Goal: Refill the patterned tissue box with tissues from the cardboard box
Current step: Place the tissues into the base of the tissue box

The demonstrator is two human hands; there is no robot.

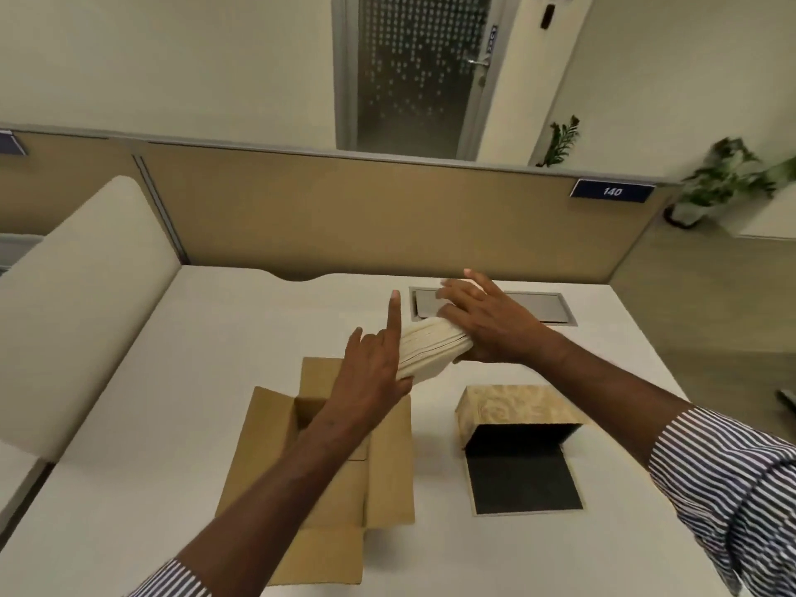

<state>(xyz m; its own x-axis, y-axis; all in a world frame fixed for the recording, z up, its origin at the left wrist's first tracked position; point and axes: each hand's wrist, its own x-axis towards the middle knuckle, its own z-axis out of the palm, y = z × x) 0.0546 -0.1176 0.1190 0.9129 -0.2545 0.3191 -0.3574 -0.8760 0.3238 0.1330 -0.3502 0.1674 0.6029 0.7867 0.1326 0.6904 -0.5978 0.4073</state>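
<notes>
Fingers of both hands meet on one thing, so every place is read from them, largest thing first. Beneath them spreads the white desk [181, 364]; beyond the fingertips stands the tan partition [344, 209], and just behind the right hand a grey cable hatch [555, 310] is set into the desk. Below the left hand's wrist sits the cardboard box [327, 480], flaps splayed open. Below and near the right forearm, well apart from any fingertip, lies the patterned tissue box [508, 409], its dark flap [523, 482] folded open toward the person.

Between the hands, lifted off the desk, is the stack of tissues [426, 349], pale and sagging slightly. The right hand [482, 325] wraps its far end, fingers curled over the top, thumb hidden beneath. The left hand [374, 372] lies flat against the near end, fingers loose and spread, its index finger [394, 321] pointing straight up, gripping nothing.

My worry is the stack fanning or slipping apart: only one end is truly clamped, and loose sheets bend. Tilted toward the opening without the left hand closing first, the lower tissues could slide out or catch on the rim.
</notes>
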